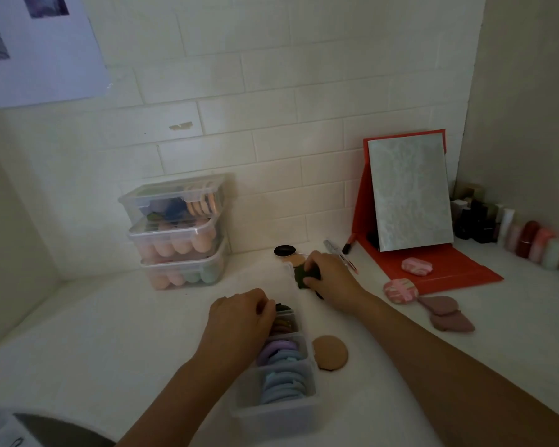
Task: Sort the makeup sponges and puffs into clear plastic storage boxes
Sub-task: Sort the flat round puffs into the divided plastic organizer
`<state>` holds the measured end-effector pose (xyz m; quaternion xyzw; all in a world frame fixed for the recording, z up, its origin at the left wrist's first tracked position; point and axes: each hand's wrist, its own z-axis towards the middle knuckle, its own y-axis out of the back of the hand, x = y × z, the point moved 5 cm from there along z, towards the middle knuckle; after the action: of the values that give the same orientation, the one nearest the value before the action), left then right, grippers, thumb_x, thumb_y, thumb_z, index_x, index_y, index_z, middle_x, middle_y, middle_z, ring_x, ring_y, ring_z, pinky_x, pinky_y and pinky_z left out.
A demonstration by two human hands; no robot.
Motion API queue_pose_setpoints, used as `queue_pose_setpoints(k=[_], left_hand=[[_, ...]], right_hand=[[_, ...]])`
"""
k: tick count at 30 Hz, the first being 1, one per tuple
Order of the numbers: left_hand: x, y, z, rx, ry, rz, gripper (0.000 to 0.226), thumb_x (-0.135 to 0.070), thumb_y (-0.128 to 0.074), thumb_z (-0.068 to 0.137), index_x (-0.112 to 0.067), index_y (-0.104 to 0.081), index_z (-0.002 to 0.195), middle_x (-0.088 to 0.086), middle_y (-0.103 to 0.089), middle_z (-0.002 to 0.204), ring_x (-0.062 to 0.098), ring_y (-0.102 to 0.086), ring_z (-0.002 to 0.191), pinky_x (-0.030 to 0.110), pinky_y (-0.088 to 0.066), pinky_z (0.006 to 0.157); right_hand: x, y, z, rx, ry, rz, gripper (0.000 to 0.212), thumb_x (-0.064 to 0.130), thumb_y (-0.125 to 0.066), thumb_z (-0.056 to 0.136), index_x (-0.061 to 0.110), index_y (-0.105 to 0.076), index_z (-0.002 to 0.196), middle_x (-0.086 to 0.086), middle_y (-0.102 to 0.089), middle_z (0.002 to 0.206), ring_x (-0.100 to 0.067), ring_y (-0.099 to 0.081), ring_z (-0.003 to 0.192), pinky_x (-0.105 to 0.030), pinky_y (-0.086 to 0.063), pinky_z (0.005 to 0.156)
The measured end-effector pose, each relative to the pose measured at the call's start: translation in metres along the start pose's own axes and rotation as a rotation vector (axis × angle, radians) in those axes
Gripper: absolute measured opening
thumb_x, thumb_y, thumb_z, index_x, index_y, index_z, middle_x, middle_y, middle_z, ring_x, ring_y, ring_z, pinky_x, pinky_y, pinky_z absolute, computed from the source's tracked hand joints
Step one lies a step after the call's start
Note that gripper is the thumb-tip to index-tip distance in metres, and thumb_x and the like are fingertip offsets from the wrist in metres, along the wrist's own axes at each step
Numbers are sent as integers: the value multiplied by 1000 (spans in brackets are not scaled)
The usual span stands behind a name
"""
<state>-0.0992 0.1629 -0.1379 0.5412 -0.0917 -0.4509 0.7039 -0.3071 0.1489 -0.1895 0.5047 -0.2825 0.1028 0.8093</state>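
Dark green puff (301, 279) is gripped in the right hand (333, 281), just beyond the clear box (273, 417).

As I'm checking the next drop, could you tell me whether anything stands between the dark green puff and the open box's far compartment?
Only the left hand: its curled fingers sit at the edge of the far compartment of the open box. The dark green puff, gripped by the right hand, otherwise faces bare counter, no lid.
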Motion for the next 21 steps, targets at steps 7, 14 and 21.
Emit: queue_pose_setpoints(k=[7,14,21], left_hand=[[2,-5,6,-15,35,-103,19,-32,-44,96,-20,-59,93,-5,-63,86,9,-59,79,18,-44,73],[2,-6,7,8,18,-92,25,-30,-40,97,-20,-64,96,-3,-64,90,8,-57,80,5,-34,66],[6,-4,6,-65,30,-87,22,-32,-48,94,-24,-67,101,-10,-42,85,5,-45,76,9,-30,60]], right_hand=[[18,56,1,-178,-132,574,22,7,-68,84,15,-61,104,-2,-64,101,-18,-62,94,-22,-52,76],[91,64,-15,213,131,311,22,18,-79,73,20,-68,92,6,-68,83,-5,-65,79,-17,-52,70],[116,54,-26,282,219,-7,18,21,-79,74,17,-72,91,4,-70,84,0,-59,70,-8,-42,58]])
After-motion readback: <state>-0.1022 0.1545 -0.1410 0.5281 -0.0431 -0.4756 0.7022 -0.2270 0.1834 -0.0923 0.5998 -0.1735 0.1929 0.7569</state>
